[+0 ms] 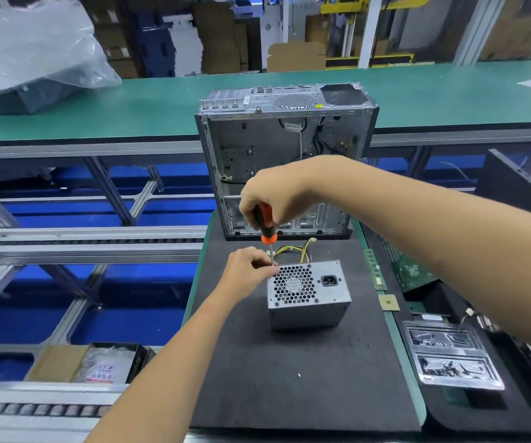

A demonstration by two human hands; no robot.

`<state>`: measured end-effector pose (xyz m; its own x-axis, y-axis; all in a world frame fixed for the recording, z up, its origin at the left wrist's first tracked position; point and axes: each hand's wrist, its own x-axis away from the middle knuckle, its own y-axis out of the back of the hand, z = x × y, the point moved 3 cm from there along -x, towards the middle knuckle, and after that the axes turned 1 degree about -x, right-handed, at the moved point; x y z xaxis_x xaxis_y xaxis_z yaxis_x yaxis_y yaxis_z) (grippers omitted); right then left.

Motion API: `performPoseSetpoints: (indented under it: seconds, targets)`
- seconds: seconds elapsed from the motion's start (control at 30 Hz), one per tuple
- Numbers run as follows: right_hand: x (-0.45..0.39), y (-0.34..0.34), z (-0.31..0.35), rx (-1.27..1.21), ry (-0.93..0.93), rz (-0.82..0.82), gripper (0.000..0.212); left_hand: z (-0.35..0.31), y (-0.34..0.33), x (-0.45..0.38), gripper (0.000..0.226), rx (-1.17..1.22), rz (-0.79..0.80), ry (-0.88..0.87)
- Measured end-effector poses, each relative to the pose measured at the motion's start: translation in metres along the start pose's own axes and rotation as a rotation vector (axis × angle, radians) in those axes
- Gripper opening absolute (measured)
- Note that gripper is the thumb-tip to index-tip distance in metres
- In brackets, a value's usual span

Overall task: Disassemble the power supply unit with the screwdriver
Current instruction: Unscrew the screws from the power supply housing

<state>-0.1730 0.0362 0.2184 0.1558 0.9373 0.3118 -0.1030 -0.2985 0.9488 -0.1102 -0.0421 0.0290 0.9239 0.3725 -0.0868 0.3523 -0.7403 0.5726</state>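
A boxy grey sheet-metal power supply unit (309,294) with a honeycomb fan grille stands on the dark foam mat (305,372) of the desk. The right hand (270,199) wraps its grip around the orange-and-black screwdriver (265,227), held nearly upright, tip at the unit's far-left top corner. The left hand (248,270) pinches the shaft there. An open steel computer case (286,155) stands beyond.
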Motion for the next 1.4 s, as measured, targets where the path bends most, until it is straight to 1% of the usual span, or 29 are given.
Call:
performPoseSetpoints:
  seconds: [0.03,0.07,0.1,0.13,0.17,0.2,0.27,0.33,0.43,0.47,0.6,0.73,0.8,0.83,0.9,0.93,0.97,1.0,1.03,1.1,1.17,1.2,1.27,1.3,1.37,1.4]
  targets:
    - [0.000,0.000,-0.001,-0.015,-0.027,-0.011,0.010,0.000,0.000,0.000,0.024,0.003,0.004,0.006]
    - [0.001,-0.001,-0.004,-0.036,-0.076,-0.031,0.016,0.000,0.000,0.000,0.022,0.003,0.009,0.013]
    - [0.002,-0.002,-0.008,-0.033,-0.150,-0.055,0.034,-0.001,0.000,0.000,0.020,0.003,0.014,0.021]
    - [0.002,-0.004,-0.012,0.006,-0.223,-0.080,0.048,-0.001,0.000,0.000,0.017,0.007,0.020,0.029]
    - [0.002,-0.004,-0.014,0.070,-0.264,-0.105,0.054,-0.001,0.000,-0.001,0.016,0.014,0.025,0.035]
    - [0.001,-0.006,-0.015,0.115,-0.267,-0.119,0.054,-0.001,0.000,-0.001,0.015,0.021,0.033,0.037]
    - [-0.003,-0.008,-0.016,0.125,-0.203,-0.110,0.047,-0.002,0.000,-0.001,0.017,0.026,0.043,0.036]
    - [-0.001,-0.007,-0.014,0.127,-0.105,-0.107,0.034,-0.002,0.000,-0.001,0.019,0.018,0.035,0.034]
    - [0.007,-0.005,-0.013,0.078,-0.006,-0.128,0.016,-0.002,0.000,0.000,0.016,0.017,0.014,0.042]
    - [0.010,-0.005,-0.014,0.047,0.015,-0.133,0.016,-0.002,-0.001,0.000,0.016,0.019,0.009,0.044]
    - [0.016,-0.008,-0.018,-0.109,0.073,-0.160,0.023,-0.003,-0.002,0.001,0.016,0.023,0.009,0.041]
    - [0.014,-0.006,-0.014,-0.296,0.087,-0.155,0.022,-0.004,-0.002,0.002,0.015,0.005,0.015,0.037]
    - [0.013,-0.007,-0.013,-0.349,0.052,-0.198,0.017,-0.003,-0.002,0.002,0.017,-0.012,0.014,0.033]
    - [0.013,-0.008,-0.013,-0.323,0.003,-0.237,0.019,-0.003,-0.002,0.002,0.018,-0.012,0.013,0.033]
    - [0.010,-0.011,-0.012,-0.162,-0.164,-0.281,0.040,-0.003,-0.002,0.003,0.021,0.005,0.006,0.038]
    - [0.008,-0.011,-0.012,-0.044,-0.249,-0.289,0.047,-0.004,-0.002,0.003,0.023,0.011,0.003,0.042]
    - [0.005,-0.011,-0.011,0.057,-0.289,-0.293,0.048,-0.004,-0.002,0.003,0.024,0.012,0.004,0.045]
    - [0.003,-0.011,-0.010,0.103,-0.285,-0.278,0.047,-0.003,-0.002,0.004,0.022,0.011,0.007,0.047]
    - [0.001,-0.011,-0.010,0.098,-0.255,-0.244,0.043,-0.003,-0.002,0.004,0.019,0.010,0.009,0.046]
    - [0.003,-0.009,-0.011,0.010,-0.166,-0.183,0.029,-0.003,-0.002,0.004,0.012,0.009,0.009,0.047]
    - [0.010,-0.006,-0.014,-0.068,-0.095,-0.140,0.015,-0.002,-0.002,0.004,0.010,0.008,0.008,0.050]
    - [0.014,-0.005,-0.017,-0.080,-0.069,-0.113,0.014,-0.002,-0.002,0.004,0.012,0.008,0.005,0.052]
    - [0.019,-0.004,-0.022,-0.092,-0.037,-0.072,0.024,-0.002,-0.002,0.003,0.015,0.003,0.002,0.049]
    - [0.021,-0.004,-0.022,-0.149,-0.024,-0.058,0.031,-0.002,-0.002,0.003,0.015,-0.002,0.002,0.045]
    - [0.024,-0.005,-0.020,-0.405,-0.004,-0.049,0.037,-0.003,-0.002,0.002,0.013,-0.011,0.005,0.039]
    - [0.024,-0.006,-0.019,-0.505,-0.001,-0.075,0.035,-0.003,-0.002,0.002,0.013,-0.012,0.005,0.037]
